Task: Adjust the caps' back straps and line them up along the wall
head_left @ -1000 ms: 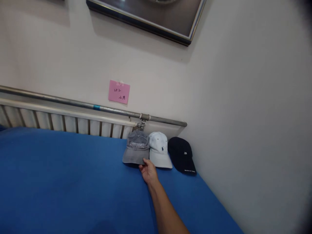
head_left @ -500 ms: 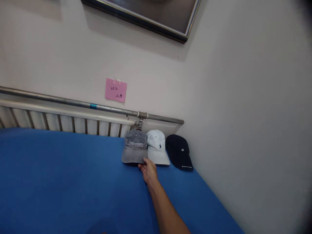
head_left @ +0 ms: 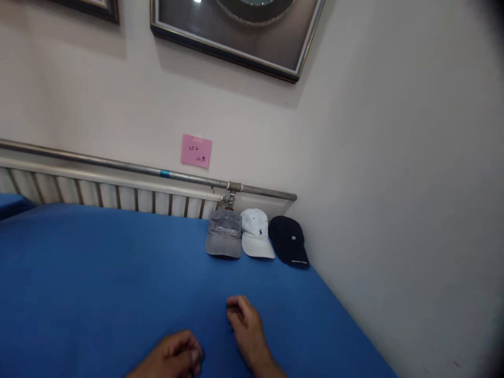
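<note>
Three baseball caps stand side by side on the blue-covered surface (head_left: 110, 273): a grey cap (head_left: 223, 242) with a lettered patch, a white cap (head_left: 256, 240) with a small dark logo, and a black cap (head_left: 289, 241) leaning near the right wall. My right hand (head_left: 249, 325) hovers in front of them, empty, its fingers loosely bent and the thumb apart. Lower left, my left hand (head_left: 173, 357) is curled closed with nothing visible in it. Neither hand touches a cap.
Behind the caps run a metal pipe (head_left: 189, 178) with a valve and a white radiator (head_left: 126, 197). A pink note (head_left: 196, 151) is taped to the wall above. A framed picture (head_left: 236, 42) hangs higher up. The right wall (head_left: 394, 184) borders the blue surface.
My right hand has let go of the grey cap's brim and drawn back toward me. My left hand has come into view at the bottom. The view has shifted slightly.
</note>
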Tool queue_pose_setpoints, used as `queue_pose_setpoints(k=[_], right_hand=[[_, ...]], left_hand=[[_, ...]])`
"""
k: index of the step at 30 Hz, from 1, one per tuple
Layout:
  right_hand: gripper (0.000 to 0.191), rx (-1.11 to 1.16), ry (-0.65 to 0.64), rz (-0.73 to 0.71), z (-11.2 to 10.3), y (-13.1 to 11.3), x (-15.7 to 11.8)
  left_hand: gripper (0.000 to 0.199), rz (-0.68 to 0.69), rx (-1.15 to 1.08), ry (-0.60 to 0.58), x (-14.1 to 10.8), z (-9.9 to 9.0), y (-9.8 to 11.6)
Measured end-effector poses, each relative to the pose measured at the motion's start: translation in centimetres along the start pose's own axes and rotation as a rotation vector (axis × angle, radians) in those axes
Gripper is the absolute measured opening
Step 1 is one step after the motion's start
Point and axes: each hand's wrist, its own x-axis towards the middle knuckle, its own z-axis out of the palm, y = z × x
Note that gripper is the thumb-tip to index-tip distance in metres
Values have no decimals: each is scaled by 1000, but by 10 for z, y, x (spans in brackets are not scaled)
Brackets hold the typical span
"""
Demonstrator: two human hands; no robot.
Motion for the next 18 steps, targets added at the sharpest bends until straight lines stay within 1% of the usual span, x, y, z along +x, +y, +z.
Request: queue_pose_setpoints(k=[2,4,6,7,12,15,18], right_hand=[[13,-207,-113,-201,9,3,-19],[18,-395,-258,-389,17,5,-33],[21,-503,-379,-482,23,4,-38],[21,-533,-405,-500,25,2,-39],[21,-548,-448,-436,28,-6,-28],[23,-545,-465,-434,27,-7,-25],[22,-550,-473,-462,26,-7,-27]], left_hand=[[35,39,-62,74,-1,0,5],[27,108,-139,167,-3,-3,9],[19,156,-224,266,-5,-8,14],[16,166,-249,318,-7,-13,16],[5,239,-407,662,-25,-45,24],[2,315,-526,908,-48,-63,22],[8,421,-643,1168,-81,-77,14]])
